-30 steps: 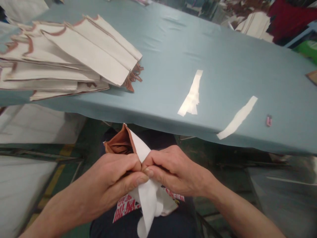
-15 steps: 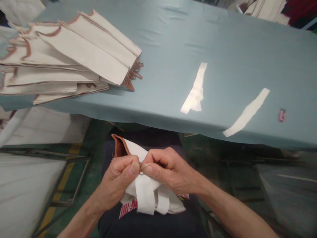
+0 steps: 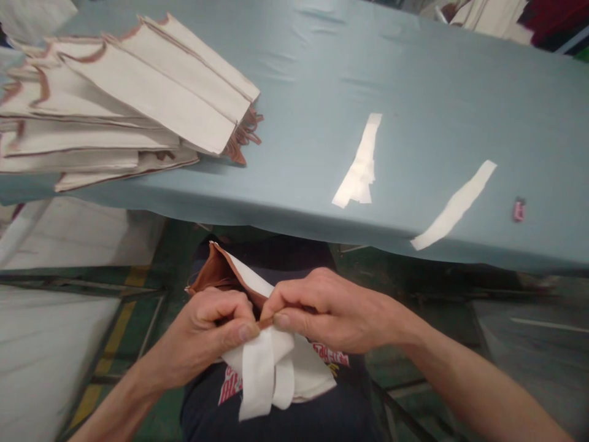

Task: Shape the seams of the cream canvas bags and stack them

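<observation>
Over my lap I hold a cream fabric piece (image 3: 315, 374) with a brown inner side and a brown bound edge, folded open like a pouch. My left hand (image 3: 214, 331) pinches that brown edge between thumb and fingers. Just to its right, my right hand (image 3: 322, 310) pinches the same edge, with a short stretch of brown showing between the thumbs. Below the fingers hangs a looped white strip (image 3: 257, 374), its two ends side by side. How the strip joins the edge is hidden by my fingers.
The blue-covered table (image 3: 294, 153) runs across in front of me. A fanned stack of cream fabric pieces (image 3: 161, 86) with brown edges lies at its left. White strips (image 3: 359, 166), another white strip (image 3: 455, 205) and a small pink tool (image 3: 519, 210) lie to the right.
My thumbs have moved apart along the edge, exposing brown between them. The pouch's brown opening has spread wider, and the white strip has swung left and lower.
</observation>
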`<state>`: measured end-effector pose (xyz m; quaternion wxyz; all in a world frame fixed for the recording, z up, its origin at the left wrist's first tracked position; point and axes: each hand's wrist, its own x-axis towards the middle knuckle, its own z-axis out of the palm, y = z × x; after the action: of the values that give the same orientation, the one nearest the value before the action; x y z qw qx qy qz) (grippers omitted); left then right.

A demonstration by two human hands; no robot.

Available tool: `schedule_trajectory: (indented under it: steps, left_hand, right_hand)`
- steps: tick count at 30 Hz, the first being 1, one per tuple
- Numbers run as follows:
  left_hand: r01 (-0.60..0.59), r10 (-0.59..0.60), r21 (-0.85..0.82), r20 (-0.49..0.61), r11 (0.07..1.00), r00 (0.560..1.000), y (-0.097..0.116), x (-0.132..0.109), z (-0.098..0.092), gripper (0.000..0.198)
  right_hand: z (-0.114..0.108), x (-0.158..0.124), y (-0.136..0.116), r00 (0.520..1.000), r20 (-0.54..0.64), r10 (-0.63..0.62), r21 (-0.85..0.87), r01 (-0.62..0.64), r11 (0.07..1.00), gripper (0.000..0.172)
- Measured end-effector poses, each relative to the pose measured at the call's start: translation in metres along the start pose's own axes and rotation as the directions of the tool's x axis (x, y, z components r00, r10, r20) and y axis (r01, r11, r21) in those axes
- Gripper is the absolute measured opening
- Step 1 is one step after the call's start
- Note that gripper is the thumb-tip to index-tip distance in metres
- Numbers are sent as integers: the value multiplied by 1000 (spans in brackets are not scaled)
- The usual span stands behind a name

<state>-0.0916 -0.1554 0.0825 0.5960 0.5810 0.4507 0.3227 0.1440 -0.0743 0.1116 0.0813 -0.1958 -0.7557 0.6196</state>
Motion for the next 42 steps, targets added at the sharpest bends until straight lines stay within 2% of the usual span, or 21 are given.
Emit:
schedule_trajectory:
  steps: [5,9,12,16,20,22,25,30,35,39,42]
  left_hand:
    - [-43,32,191,63,981,997,7,1,-4,38]
    - [-31,6,355,70,934,998,18,5,-6,37]
    - [-42,23,395,53,918,998,25,8,-3,34]
    - [-149,181,442,-32,885,983,26,1,12,32]
    - [-178,304,620,-103,764,947,19,-17,32,30]
    - [-190,342,663,-106,724,934,15,-26,40,30]
    - [-211,363,662,-99,719,926,13,-35,51,32]
    - [-237,399,674,-94,700,912,14,-41,63,30]
    - [-295,452,647,-85,703,888,12,-37,56,30]
    - [-284,478,694,-99,662,873,10,-32,48,35]
    - [-336,533,702,-74,628,843,14,-25,55,35]
  right_hand:
    - [0,2,0,1000,-13,-23,-211,19,977,13]
    - [1,5,1,999,-42,-19,-367,2,930,14]
    - [3,9,4,995,-70,-68,-437,31,899,17]
    - [14,10,18,977,-146,-158,-397,88,914,30]
    - [31,-2,31,941,-264,-211,-316,123,941,48]
    - [38,-11,33,922,-300,-244,-312,147,939,52]
    - [41,-20,27,914,-299,-275,-303,182,935,51]
    - [40,-31,9,967,-200,-160,-257,106,961,48]
    - [37,-37,-2,982,-178,-70,-341,5,940,39]
    - [30,-29,-12,989,-144,-39,-350,-14,937,38]
    - [20,-15,-27,986,-153,63,-384,-118,916,37]
